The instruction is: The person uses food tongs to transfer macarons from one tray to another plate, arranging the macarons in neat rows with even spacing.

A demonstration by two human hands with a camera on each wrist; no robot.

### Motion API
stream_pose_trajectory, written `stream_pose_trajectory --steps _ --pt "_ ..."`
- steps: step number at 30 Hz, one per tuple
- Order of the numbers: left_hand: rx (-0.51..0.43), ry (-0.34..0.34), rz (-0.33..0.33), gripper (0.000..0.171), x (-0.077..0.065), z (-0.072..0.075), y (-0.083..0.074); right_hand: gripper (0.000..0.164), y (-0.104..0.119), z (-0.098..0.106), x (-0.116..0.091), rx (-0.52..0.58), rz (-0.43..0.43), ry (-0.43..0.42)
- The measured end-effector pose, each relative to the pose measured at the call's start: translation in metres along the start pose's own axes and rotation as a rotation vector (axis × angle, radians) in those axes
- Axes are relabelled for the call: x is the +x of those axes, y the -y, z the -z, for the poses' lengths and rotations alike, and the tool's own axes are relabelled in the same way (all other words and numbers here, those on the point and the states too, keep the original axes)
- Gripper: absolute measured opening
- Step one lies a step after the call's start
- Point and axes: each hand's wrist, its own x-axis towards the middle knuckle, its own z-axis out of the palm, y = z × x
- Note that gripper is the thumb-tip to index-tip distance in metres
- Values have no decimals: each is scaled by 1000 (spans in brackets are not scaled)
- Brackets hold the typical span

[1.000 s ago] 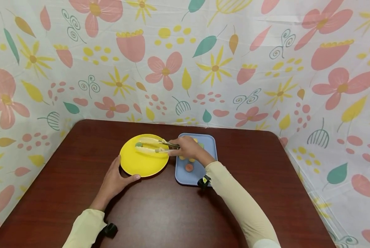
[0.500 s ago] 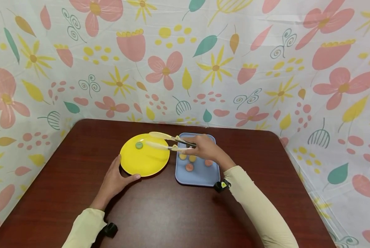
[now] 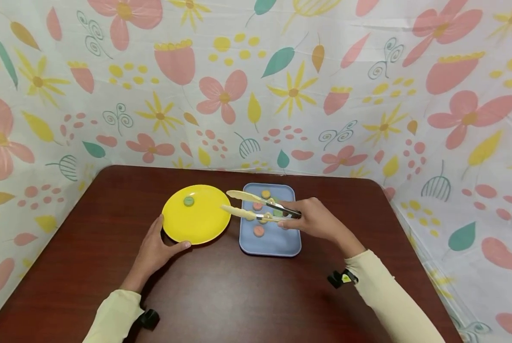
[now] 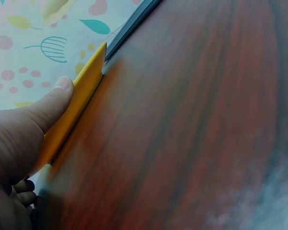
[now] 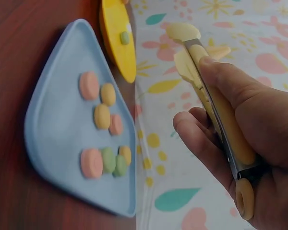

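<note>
My left hand (image 3: pixel 154 253) grips the near left rim of a round yellow plate (image 3: pixel 198 221); in the left wrist view its thumb lies over the plate's edge (image 4: pixel 84 93), fingers partly hidden below. A green macaron (image 3: pixel 189 201) sits toward the back left of the plate. In my right hand (image 3: pixel 320 222) are metal tongs (image 3: pixel 275 206) with cream tips, held above a blue tray (image 3: pixel 275 247). The tong arms stand apart with nothing between them. Several pink, yellow and green macarons lie on the tray, among them a pink macaron (image 5: pixel 89 86) and a yellow macaron (image 5: pixel 102 117).
Plate and tray stand side by side toward the back of a dark brown wooden table (image 3: pixel 221 290). A white flower-patterned cloth (image 3: pixel 247 105) hangs behind the table and along its sides. A black strap mount (image 3: pixel 341 278) is on the right wrist.
The tongs let go of the green macaron, leaving it on the plate. My right hand has drawn them rightward over the tray. The left hand stays at the plate's rim.
</note>
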Motion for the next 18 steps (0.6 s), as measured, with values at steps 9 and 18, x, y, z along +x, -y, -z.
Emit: stream_pose_trajectory --steps 9,18 --pt "-3 -8 -25 123 1 1 -1 59 -16 1 -36 -6 -23 -3" --pt "4 -14 -22 123 1 1 1 52 -29 -7 -61 -8 -42 -22"
